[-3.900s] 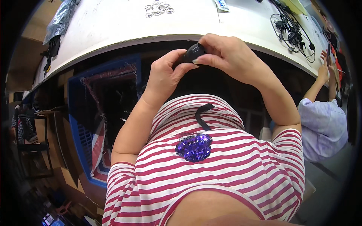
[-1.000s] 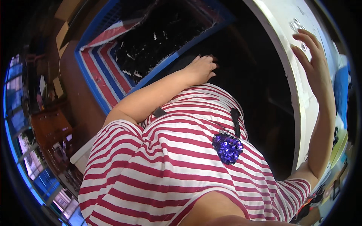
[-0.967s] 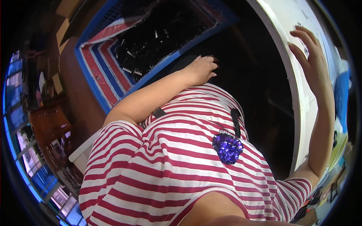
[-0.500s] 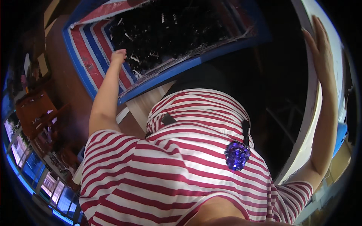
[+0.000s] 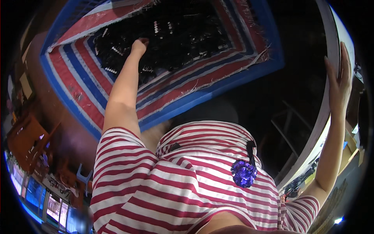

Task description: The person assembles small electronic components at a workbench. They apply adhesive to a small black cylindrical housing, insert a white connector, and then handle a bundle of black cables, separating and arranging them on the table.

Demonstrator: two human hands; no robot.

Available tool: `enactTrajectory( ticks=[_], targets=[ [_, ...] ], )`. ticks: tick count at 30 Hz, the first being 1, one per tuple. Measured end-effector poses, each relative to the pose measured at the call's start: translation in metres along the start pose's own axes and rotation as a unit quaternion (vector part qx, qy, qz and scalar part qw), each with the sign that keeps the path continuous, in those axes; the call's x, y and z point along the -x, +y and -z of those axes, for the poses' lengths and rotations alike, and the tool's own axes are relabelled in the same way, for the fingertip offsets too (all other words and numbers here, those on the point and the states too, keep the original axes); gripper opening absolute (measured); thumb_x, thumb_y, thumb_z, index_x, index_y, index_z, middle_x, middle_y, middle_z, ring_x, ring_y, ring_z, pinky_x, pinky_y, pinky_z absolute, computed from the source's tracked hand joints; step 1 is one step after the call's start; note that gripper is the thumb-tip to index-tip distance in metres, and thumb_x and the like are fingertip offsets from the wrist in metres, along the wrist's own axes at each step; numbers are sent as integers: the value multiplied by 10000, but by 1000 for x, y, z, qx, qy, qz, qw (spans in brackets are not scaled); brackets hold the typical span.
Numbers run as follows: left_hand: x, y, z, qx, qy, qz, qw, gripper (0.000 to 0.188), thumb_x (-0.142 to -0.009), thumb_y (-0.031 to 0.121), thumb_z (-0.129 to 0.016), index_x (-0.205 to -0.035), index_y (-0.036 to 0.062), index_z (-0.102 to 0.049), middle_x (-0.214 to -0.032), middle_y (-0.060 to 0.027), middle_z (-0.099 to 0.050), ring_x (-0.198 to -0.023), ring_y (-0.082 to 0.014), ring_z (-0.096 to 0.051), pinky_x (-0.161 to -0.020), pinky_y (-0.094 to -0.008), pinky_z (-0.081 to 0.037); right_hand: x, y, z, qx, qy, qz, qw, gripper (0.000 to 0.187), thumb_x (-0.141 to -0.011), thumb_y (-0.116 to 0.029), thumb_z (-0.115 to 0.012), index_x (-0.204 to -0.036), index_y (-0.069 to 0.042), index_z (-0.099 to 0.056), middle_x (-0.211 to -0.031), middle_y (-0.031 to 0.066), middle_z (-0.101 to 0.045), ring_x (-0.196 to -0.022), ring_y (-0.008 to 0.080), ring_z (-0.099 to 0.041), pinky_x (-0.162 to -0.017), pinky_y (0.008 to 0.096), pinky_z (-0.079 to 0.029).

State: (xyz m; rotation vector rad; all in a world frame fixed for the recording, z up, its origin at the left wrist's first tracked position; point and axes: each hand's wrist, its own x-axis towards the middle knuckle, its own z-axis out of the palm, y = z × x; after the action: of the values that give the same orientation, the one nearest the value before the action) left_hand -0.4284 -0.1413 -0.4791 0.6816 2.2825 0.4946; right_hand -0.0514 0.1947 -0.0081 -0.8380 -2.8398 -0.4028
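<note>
Black parts point(image 5: 175, 37): a heap of small dark pieces with pale ends, filling the blue crate point(image 5: 249, 74) in the upper middle of the frame, on its red, white and blue striped liner point(image 5: 78, 74).
Left hand point(image 5: 138, 46): your arm is stretched down into the crate, fingers curled into the heap at its left side; whether they have closed on a piece, you cannot tell from here.
Right hand point(image 5: 339, 80): open and flat, pressed against the rim of the white surface point(image 5: 325, 117) at the right edge, holding nothing.
Step in hand: reaching in, by the look of it, to pick from the heap.
Next move calls for: a sure pinch on one piece, then a straight lift clear of the liner's frayed edge.
</note>
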Motion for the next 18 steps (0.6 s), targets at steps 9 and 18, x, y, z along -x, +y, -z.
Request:
enactTrajectory(
  ticks=[9, 18],
  targets=[
    [-86, 132, -38, -27, -25, -136, 990, 432, -780, 312, -608, -1126, 60, -548, -1087, -138, -581, -1017, -279, -547, -849, -364, -431, 7, 0, 7, -24, -56, -72, 996, 550, -799, -374, -587, -1294, -241, -386, -1298, 89, -424, -1172, 308, -428, -926, 463, -393],
    [-128, 178, -106, -134, -56, -155, 977, 392, -805, 340, -534, -1146, 146, -532, -1117, -152, -549, -1045, -310, -516, -861, -410, -426, 30, 11, 18, -51, -114, -165, 978, 331, -867, -217, -524, -1151, -48, -542, -1183, 130, -523, -1070, 200, -519, -930, 339, -388]
  ],
)
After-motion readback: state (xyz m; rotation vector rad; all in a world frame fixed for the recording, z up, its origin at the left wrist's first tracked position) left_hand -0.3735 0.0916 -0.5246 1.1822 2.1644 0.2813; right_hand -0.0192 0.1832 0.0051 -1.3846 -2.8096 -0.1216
